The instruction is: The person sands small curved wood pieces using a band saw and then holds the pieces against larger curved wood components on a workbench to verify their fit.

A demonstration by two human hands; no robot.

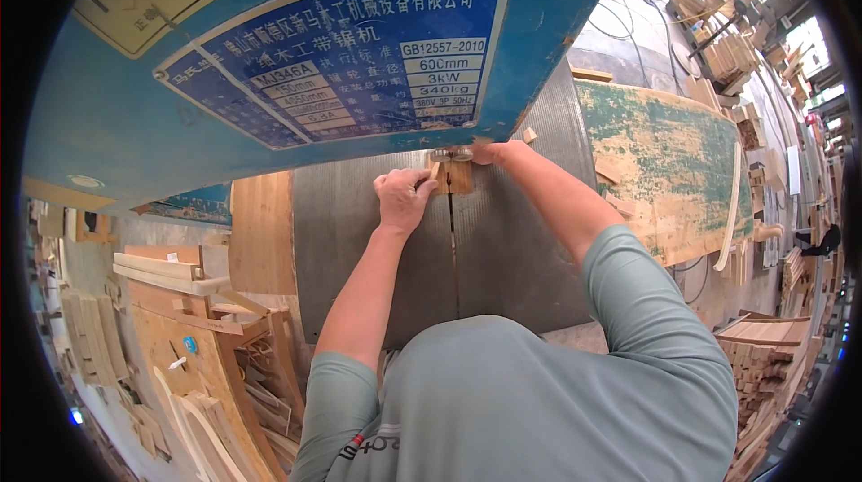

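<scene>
Both hands reach in under the blue housing of a band saw, over its grey metal table (pixel 359 258). My left hand (pixel 404 199) is closed, fingers curled, thumb and fingertips pinching a small piece of wood (pixel 434 179) just left of the table's slot. Beside it, around the slot, shows a small brown wooden block or insert (pixel 461 179); which one I cannot tell. My right hand (pixel 489 153) is by the round metal blade guides (pixel 453 154), its fingertips partly hidden under the housing, so what they hold does not show. The blade itself is hard to make out.
The blue housing (pixel 359 145) with its data plate hangs close above my hands. A small wood offcut (pixel 530 135) lies at the table's far right. Right of it stands a worn green board (pixel 664 159). Wooden parts and a cart (pixel 184 338) stand on the left.
</scene>
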